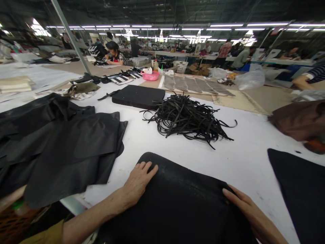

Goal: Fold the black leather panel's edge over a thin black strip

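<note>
A large black sheet panel (188,203) with rounded corners lies in front of me at the near side of the white table, pale dusty marks along its upper part. My left hand (138,181) rests on its upper left corner, fingers slightly bent and apart on the surface. At the upper right corner my right hand (241,201) grips the edge, thumb on top and the other fingers partly hidden. Beyond the panel sits a tangled heap of thin black strips (188,117). A stack of black rounded pieces (138,95) lies behind the heap.
Black sheets (68,145) are piled on the left. Another black panel (302,189) and brown material (299,118) lie on the right. Farther back are a pink basin (150,76) and grey-brown sheets (193,84). A co-worker's arm (302,81) reaches in at far right.
</note>
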Demonstrator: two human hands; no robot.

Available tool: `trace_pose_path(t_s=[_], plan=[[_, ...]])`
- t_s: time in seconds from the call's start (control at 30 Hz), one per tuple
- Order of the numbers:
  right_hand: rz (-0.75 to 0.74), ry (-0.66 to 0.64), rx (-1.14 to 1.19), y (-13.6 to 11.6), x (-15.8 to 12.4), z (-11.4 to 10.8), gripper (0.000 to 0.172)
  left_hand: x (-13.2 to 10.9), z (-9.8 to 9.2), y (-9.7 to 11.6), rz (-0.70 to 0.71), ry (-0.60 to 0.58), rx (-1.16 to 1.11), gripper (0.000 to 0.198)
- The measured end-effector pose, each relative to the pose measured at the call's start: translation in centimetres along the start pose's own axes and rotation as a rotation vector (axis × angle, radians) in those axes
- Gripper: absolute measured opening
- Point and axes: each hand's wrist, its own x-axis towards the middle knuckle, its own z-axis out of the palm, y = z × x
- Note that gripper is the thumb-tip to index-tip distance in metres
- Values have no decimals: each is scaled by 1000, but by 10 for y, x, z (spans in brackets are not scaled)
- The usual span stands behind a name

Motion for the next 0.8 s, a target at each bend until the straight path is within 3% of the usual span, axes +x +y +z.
trace_pose_path(t_s=[0.17,0.3,0.37,0.5,0.57,0.67,0.8], plan=[[51,-145,147,0,0,-11,44,2,3,-2,28,-20,111,69],[-45,-138,-3,5,2,-25,47,2,2,1,9,-7,158,66],[-155,-14,-224,12,2,-32,43,0,4,2,8,21,199,65],[-274,536,-853,30,-5,-33,36,-2,9,1,25,60,267,66],[-323,710,-1043,37,-11,-23,37,-1,10,1,34,64,287,67],[-372,680,-948,46,-19,-1,30,-1,8,2,40,51,304,68],[-314,591,-687,55,-17,16,22,0,7,0,31,33,319,70]])
